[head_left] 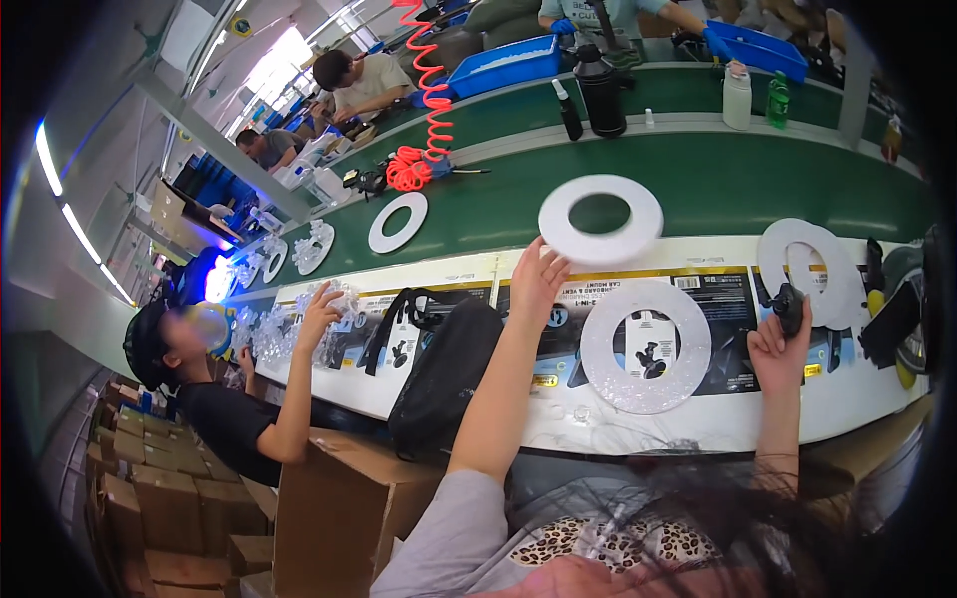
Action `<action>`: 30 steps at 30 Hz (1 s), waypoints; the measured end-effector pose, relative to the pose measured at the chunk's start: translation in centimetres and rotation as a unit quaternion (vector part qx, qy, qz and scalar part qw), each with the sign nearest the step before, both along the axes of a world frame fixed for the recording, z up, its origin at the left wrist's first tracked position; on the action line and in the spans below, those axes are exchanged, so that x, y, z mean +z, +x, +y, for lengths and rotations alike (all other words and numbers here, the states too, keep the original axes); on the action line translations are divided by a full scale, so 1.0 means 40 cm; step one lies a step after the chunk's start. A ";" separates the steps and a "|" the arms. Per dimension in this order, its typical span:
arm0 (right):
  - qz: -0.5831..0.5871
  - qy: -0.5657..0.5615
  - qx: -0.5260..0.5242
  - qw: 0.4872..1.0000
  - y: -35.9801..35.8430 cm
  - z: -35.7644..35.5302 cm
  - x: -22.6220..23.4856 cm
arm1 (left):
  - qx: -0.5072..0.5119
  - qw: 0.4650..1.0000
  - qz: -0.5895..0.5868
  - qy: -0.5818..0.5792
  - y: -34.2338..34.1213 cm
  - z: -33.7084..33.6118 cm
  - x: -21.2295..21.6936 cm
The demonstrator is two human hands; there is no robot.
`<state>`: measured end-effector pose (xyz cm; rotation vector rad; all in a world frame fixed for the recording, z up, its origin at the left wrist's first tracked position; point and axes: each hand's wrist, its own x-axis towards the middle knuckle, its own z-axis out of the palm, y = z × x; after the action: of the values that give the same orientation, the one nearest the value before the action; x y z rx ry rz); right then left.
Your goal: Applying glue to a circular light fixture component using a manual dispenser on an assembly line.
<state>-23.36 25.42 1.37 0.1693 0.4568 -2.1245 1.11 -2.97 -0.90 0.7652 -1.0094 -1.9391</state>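
My left hand (pixel 539 284) reaches toward the green belt, its fingers outstretched at the lower left edge of a white flat ring (pixel 551 214). The ring's near edge is motion-blurred; I cannot tell whether the fingertips touch it. Closer to me, a speckled white ring (pixel 604 371) lies on printed packaging sheets (pixel 733 299). My right hand (pixel 777 349) is closed around a small black handheld object (pixel 789 307), its kind unclear. Just beyond that hand, two overlapping white rings (pixel 829 254) lie at the right end of the worktop.
A black bag (pixel 449 369) lies left of my left arm, above an open cardboard box (pixel 329 503). A co-worker (pixel 224 409) handles clear plastic pieces (pixel 284 334) at left. More rings (pixel 379 239) rest along the belt (pixel 478 214). A red coiled hose (pixel 437 110) hangs over it.
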 end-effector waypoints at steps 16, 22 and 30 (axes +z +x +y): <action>0.004 -0.007 0.010 1.000 0.002 -0.009 -0.006 | -0.049 0.998 -0.036 -0.004 -0.019 0.004 -0.030; -0.007 -0.003 0.011 1.000 0.000 -0.007 -0.004 | -0.057 0.997 -0.041 -0.018 -0.015 0.004 -0.034; -0.004 0.010 0.001 1.000 -0.002 0.016 0.009 | -0.067 0.997 -0.035 -0.023 -0.032 0.013 -0.062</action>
<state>-23.43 26.06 1.73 0.1890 0.4729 -2.1161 -0.16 -2.47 -3.39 0.7603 -1.1696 -2.0072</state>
